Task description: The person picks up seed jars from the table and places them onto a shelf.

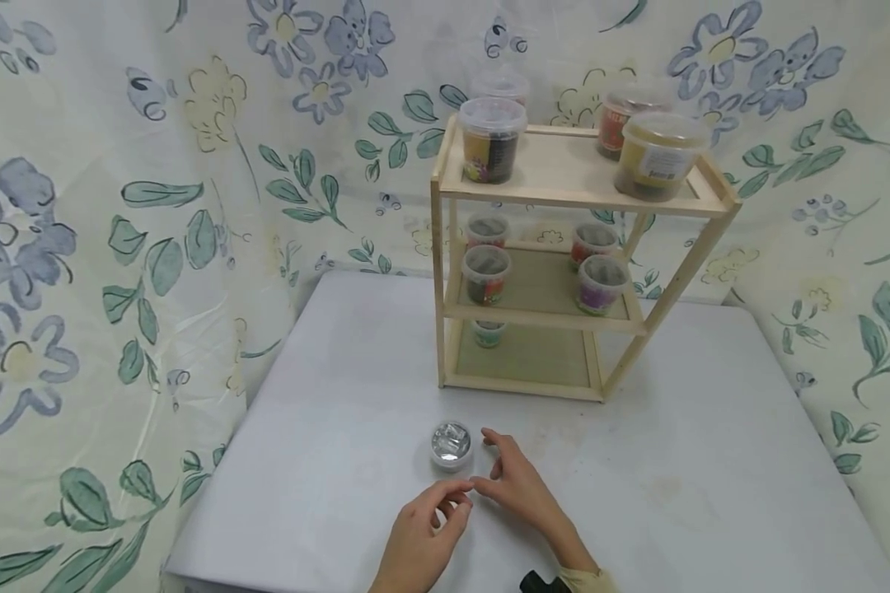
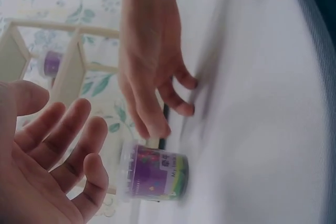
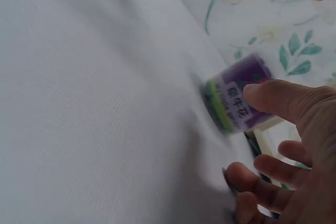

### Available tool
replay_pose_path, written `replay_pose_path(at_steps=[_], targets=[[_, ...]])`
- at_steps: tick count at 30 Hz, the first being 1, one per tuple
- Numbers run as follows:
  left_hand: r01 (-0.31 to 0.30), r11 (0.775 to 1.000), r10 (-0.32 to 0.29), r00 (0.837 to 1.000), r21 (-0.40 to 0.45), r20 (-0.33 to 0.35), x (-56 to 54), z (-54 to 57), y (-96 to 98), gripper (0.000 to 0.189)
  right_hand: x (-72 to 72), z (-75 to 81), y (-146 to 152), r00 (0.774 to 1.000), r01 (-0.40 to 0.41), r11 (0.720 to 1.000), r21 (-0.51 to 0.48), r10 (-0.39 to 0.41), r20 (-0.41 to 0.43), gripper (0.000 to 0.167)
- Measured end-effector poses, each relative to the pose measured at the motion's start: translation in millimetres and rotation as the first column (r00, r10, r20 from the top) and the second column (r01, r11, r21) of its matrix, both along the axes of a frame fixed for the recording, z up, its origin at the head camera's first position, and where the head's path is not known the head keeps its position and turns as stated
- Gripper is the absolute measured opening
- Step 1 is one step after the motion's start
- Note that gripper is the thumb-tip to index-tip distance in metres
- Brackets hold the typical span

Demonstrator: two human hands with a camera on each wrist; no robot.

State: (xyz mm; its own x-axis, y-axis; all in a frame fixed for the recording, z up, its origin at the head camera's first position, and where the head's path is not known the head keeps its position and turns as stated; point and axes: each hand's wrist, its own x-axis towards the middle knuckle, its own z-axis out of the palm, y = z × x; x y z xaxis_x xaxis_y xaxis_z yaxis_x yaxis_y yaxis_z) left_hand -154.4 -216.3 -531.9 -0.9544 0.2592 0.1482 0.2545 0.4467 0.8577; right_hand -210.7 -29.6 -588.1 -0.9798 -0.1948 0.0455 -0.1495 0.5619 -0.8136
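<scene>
A small plastic tub (image 1: 451,445) with shiny silver contents showing at its top stands upright on the white table (image 1: 326,461), in front of the shelf. In the wrist views the tub (image 2: 157,174) has a purple label with green at its base. My left hand (image 1: 424,531) is just in front of it, fingers loosely bent and holding nothing. My right hand (image 1: 521,484) hovers at the tub's right side, thumb and fingers spread apart. Seen from the right wrist, that thumb (image 3: 273,98) overlaps the tub (image 3: 231,103). In the head view, the fingertips of both hands come close together.
A three-tier wooden shelf (image 1: 541,319) stands behind the tub. Its top tier carries larger lidded tubs, among them a yellow one (image 1: 660,161) and a black-and-yellow one (image 1: 492,144). Several smaller tubs, one purple (image 1: 601,288), stand lower down. Floral curtains (image 1: 193,206) surround the table.
</scene>
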Motion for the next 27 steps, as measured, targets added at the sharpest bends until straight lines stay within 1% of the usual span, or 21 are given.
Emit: replay_pose_path(at_steps=[3,6,11,13,16,20,23,27], targets=[[-0.004,1.0,0.004,1.0,0.003,0.015,-0.5,0.7,-0.4,0.018,-7.1,-2.4,-10,0.999,-0.006,0.998,0.069,0.009,-0.052,0.076],[-0.009,1.0,0.009,1.0,0.01,0.01,-0.4,0.5,0.0,0.018,-12.0,-3.8,-18,0.998,0.001,0.993,0.12,0.007,-0.068,0.076],[-0.022,1.0,0.022,1.0,0.011,-0.017,0.3,-1.1,-0.2,0.018,-16.4,-5.2,-27,0.997,0.029,0.992,0.125,-0.02,-0.077,0.069],[-0.021,1.0,0.022,1.0,0.01,-0.016,0.2,-1.4,-0.5,0.018,-17.3,-6.1,-29,0.996,0.04,0.991,0.129,-0.029,-0.089,0.068],[-0.017,1.0,0.017,1.0,0.008,0.001,0.0,-1.2,-1.0,0.018,-17.3,-7.1,-30,0.994,0.051,0.989,0.137,-0.037,-0.103,0.067],[-0.018,1.0,0.018,1.0,0.005,0.022,0.8,-0.5,-1.2,0.018,-14.3,-9.1,-29,0.993,0.072,0.987,0.142,-0.058,-0.101,0.066],[-0.025,1.0,0.025,0.999,0.006,0.028,1.3,-0.7,-0.9,0.018,-11.1,-10.2,-26,0.992,0.106,0.984,0.14,-0.094,-0.089,0.065],[-0.027,1.0,0.027,0.999,0.008,0.035,0.8,-1.7,-0.1,0.017,-7.2,-8.8,-19,0.986,0.15,0.98,0.128,-0.139,-0.093,0.064]])
